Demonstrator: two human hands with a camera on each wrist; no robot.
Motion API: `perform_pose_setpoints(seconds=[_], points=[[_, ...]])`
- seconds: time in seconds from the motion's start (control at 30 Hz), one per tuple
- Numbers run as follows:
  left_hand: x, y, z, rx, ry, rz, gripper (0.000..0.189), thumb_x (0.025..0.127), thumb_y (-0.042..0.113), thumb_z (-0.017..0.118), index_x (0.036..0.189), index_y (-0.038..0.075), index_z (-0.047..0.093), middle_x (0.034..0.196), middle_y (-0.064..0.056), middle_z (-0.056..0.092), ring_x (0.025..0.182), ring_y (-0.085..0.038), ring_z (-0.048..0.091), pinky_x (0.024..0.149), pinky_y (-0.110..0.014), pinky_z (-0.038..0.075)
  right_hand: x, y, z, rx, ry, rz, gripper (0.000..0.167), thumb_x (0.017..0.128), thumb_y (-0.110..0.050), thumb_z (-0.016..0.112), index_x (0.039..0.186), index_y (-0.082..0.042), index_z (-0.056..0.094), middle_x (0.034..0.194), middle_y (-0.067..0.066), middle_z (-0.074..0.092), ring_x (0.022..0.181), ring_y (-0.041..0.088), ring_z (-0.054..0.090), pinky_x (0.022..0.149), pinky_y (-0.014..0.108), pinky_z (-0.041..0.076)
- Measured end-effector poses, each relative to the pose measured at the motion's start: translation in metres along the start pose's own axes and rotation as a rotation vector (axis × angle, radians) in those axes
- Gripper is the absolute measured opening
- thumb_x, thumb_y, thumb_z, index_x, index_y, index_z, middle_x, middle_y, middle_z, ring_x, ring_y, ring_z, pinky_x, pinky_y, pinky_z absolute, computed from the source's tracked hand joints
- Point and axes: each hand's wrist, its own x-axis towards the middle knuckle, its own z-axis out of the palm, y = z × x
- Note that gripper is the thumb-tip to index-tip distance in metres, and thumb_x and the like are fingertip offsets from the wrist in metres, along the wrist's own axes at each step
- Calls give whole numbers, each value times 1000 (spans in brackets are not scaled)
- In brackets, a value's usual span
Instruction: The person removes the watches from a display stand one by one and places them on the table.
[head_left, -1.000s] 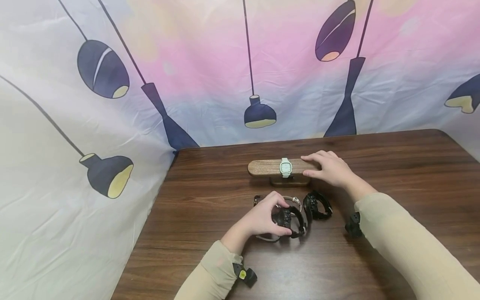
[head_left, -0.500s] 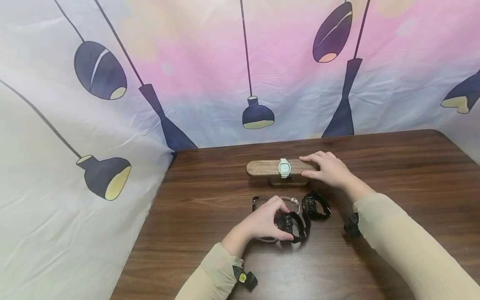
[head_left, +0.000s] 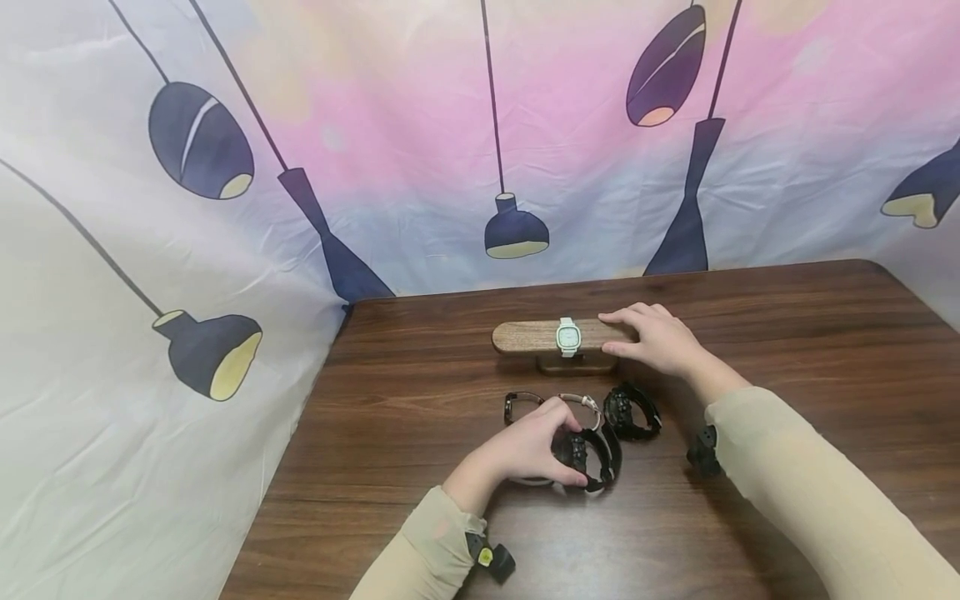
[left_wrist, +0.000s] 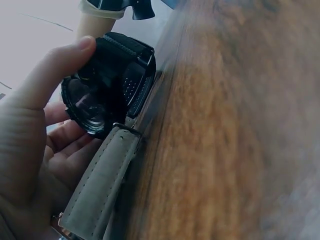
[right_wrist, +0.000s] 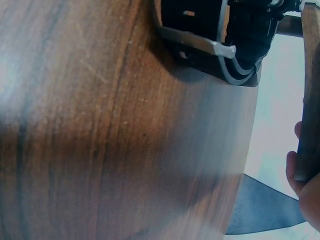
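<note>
One black watch [head_left: 577,452] is pinched in the left grip [head_left: 525,443].

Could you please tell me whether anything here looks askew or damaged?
Nothing stands out: the white watch sits straight on the wooden stand; no damage shows, though the left hand partly hides a black watch.

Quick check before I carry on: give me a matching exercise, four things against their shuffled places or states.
1. left hand
2. right hand
3. white watch
4. rightmost black watch

A. on the table, held by neither hand
B. holding the end of the wooden stand
C. gripping a second black watch
D. on the stand's bar

Pairs: 1-C, 2-B, 3-D, 4-A
</note>
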Motion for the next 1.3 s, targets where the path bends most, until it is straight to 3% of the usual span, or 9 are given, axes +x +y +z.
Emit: perform_pose_setpoints(seconds=[0.43, 0.97, 1.3], points=[[0, 1, 1, 35, -48, -48, 55, 68, 36, 83, 106, 11, 52, 105, 4, 49, 94, -1, 52, 83, -14, 40, 0, 0, 1, -4, 4, -3, 59, 86, -53, 60, 135, -22, 51, 132, 11, 47, 116, 34, 40, 89, 59, 35], [-1, 0, -2, 47, -68, -29, 54, 68, 35, 83, 106, 10, 52, 105, 3, 49, 94, -2, 51, 84, -14, 40, 0, -1, 0, 4, -8, 4, 57, 86, -50, 61, 135, -22, 51, 132, 11, 46, 116, 34, 40, 89, 59, 34], [-1, 1, -4, 60, -85, -34, 52, 69, 34, 81, 106, 10, 52, 105, 3, 49, 93, -3, 51, 84, -14, 40, 0, -1, 0, 2, -11, 1, 62, 85, -58, 57, 136, -22, 51, 133, 11, 46, 116, 34, 40, 89, 59, 34]])
